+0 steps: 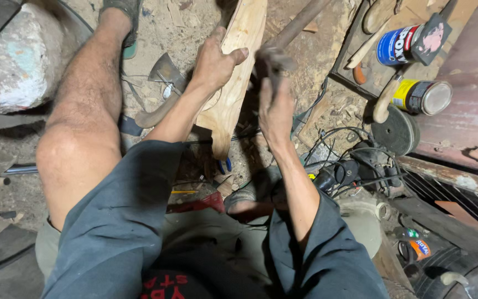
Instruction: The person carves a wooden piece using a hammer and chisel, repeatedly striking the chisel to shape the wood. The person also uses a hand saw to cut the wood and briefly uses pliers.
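From the head camera, looking down past the knees, the left hand (214, 61) is wrapped around the edge of a pale wooden board (233, 83) that stands tilted on the dirt floor (327, 61), thumb laid across its face and fingers curled behind. The right hand (275, 108) is closed in a fist around the handle of a dark tool (275, 58) raised just beside the board's right edge; the tool's head is blurred, so its kind cannot be told for sure. To do this step well, I judge that the left grip should stay firm and low enough to keep the board from twisting, with the thumb kept clear of the spot where the tool will meet the wood, and the blows kept short and aimed along the edge. The board lies directly under and against the left hand, and just left of the right hand, near but seemingly apart from it. A hatchet (164, 75) lies on the floor just left of the left forearm. Two paint cans (416, 72) rest on their sides at the upper right, with a tangle of cables (349, 160) beneath the right forearm.
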